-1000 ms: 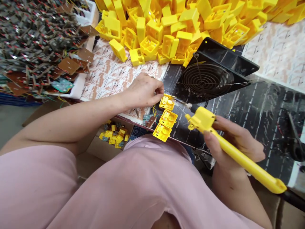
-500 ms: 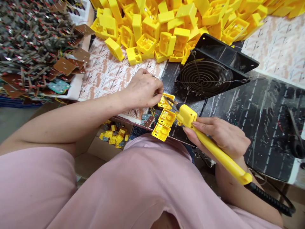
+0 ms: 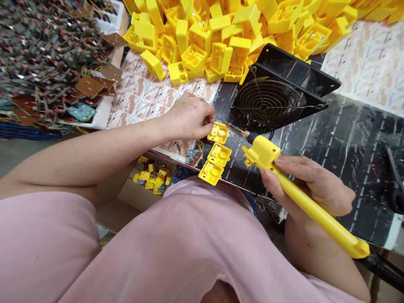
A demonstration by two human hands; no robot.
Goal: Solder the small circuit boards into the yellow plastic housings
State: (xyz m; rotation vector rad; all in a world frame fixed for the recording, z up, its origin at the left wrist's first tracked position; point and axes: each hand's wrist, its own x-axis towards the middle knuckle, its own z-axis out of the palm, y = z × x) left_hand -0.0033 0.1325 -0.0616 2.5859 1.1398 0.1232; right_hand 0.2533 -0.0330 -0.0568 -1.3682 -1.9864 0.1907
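Three small yellow open housings lie in a row at the table's near edge: a top one (image 3: 218, 133), a middle one (image 3: 219, 154) and a lower one (image 3: 211, 173). My left hand (image 3: 193, 117) is pinched at the left side of the top housing; what its fingertips hold is too small to name. In my right hand (image 3: 311, 185) is a yellow soldering iron (image 3: 263, 152), its metal tip just right of the top housing and apart from it. A small circuit board (image 3: 193, 156) with thin wires lies left of the middle housing.
Yellow housings (image 3: 198, 40) are piled at the back. A black fan (image 3: 271, 101) stands behind the iron. Many circuit boards (image 3: 57, 63) fill a white tray at the left. Scissors (image 3: 394, 181) lie far right. A cardboard box (image 3: 121, 210) with yellow parts sits below the table edge.
The soldering iron in my right hand has moved right, and its tip has come away from the top housing. My left hand has stayed almost in place.
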